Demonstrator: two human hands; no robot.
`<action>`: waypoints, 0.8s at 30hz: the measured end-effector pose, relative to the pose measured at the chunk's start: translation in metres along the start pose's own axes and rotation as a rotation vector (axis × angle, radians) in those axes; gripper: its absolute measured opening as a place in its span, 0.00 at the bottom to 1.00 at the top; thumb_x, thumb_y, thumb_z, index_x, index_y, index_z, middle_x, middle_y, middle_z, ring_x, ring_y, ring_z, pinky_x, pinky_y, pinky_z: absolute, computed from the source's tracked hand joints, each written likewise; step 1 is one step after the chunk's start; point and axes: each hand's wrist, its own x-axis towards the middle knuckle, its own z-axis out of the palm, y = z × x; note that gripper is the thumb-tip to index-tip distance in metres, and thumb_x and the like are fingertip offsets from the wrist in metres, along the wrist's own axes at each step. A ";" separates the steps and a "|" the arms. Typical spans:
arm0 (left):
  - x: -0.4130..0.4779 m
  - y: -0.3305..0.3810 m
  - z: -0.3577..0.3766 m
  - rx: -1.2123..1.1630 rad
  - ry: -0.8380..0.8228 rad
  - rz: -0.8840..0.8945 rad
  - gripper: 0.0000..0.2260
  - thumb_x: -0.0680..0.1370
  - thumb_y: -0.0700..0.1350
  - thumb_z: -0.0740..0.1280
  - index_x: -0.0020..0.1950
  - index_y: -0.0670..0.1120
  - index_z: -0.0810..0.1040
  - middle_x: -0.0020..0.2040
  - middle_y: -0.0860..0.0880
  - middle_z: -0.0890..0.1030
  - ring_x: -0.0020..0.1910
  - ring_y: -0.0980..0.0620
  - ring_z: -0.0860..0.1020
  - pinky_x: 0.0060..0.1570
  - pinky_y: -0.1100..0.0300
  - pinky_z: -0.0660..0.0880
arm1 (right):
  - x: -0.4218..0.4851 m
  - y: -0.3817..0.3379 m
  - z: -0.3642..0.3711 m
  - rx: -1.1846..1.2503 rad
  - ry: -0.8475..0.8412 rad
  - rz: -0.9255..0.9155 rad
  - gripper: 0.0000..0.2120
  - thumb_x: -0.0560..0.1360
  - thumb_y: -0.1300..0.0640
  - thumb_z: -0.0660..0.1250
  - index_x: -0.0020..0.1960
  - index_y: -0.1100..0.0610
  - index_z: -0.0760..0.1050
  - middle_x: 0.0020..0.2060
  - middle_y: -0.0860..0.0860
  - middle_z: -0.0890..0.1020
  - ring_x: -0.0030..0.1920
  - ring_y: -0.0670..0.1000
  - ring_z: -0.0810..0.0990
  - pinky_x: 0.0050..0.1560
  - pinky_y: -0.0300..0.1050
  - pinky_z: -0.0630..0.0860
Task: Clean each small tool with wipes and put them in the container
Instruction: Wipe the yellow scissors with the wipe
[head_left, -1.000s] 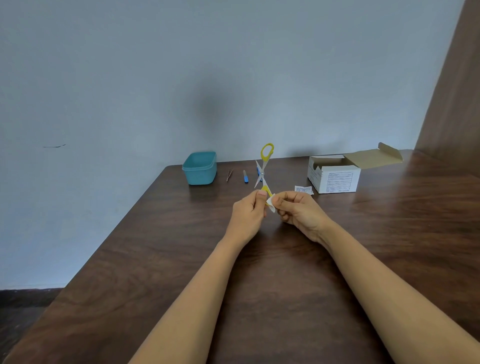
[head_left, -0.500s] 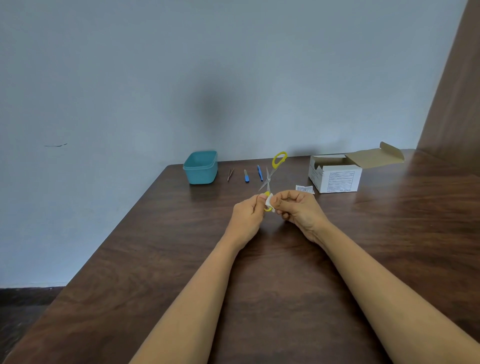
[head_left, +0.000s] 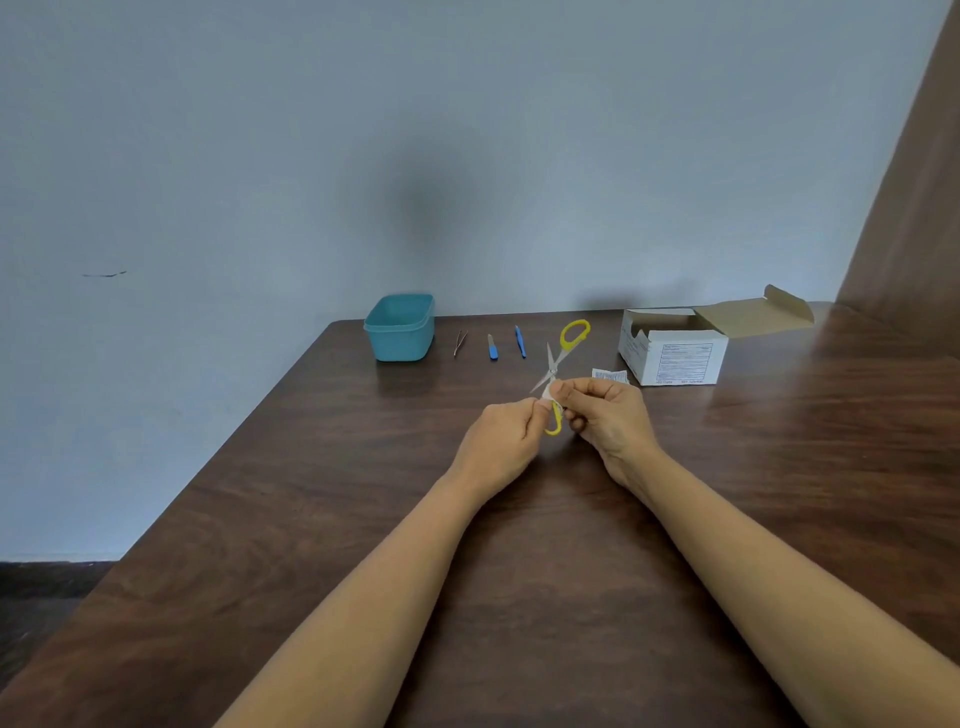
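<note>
Wiping is the step in hand: the small yellow-handled steel scissors (head_left: 554, 366), splayed open with the upper loop toward 1 o'clock, are held above the dark wooden table (head_left: 322, 493). Both forearms reach forward, the left hand (head_left: 506, 436) gripping them by the lower handle and the right hand (head_left: 605, 415) apparently pinching a white wipe (head_left: 545, 397) against them below the pivot. Next, I judge, the wipe must travel along each blade before the scissors go into the teal plastic container (head_left: 400, 332) at 11 o'clock.

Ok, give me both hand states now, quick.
Left hand: closed, pinching the yellow-handled scissors near the lower handle.
Right hand: closed, pinching the white wipe against the scissors.
</note>
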 end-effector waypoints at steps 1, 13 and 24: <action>0.000 0.000 0.001 0.016 -0.014 0.000 0.21 0.84 0.53 0.51 0.45 0.42 0.78 0.33 0.49 0.76 0.35 0.50 0.75 0.39 0.51 0.71 | 0.001 0.001 -0.001 0.004 0.009 -0.008 0.05 0.71 0.61 0.73 0.37 0.60 0.80 0.24 0.50 0.75 0.26 0.44 0.69 0.28 0.35 0.68; 0.005 -0.004 0.002 -0.035 0.136 -0.118 0.19 0.83 0.49 0.54 0.43 0.40 0.78 0.35 0.45 0.78 0.38 0.46 0.75 0.40 0.51 0.70 | 0.008 -0.003 -0.005 -0.142 -0.194 0.105 0.06 0.70 0.59 0.74 0.40 0.62 0.81 0.31 0.53 0.79 0.30 0.44 0.70 0.31 0.34 0.68; 0.001 0.005 0.001 0.173 -0.068 0.068 0.18 0.84 0.49 0.52 0.43 0.43 0.74 0.34 0.49 0.75 0.35 0.49 0.73 0.35 0.54 0.69 | 0.007 0.002 -0.004 -0.033 0.006 0.053 0.08 0.73 0.57 0.71 0.38 0.59 0.80 0.28 0.52 0.74 0.26 0.44 0.68 0.28 0.35 0.68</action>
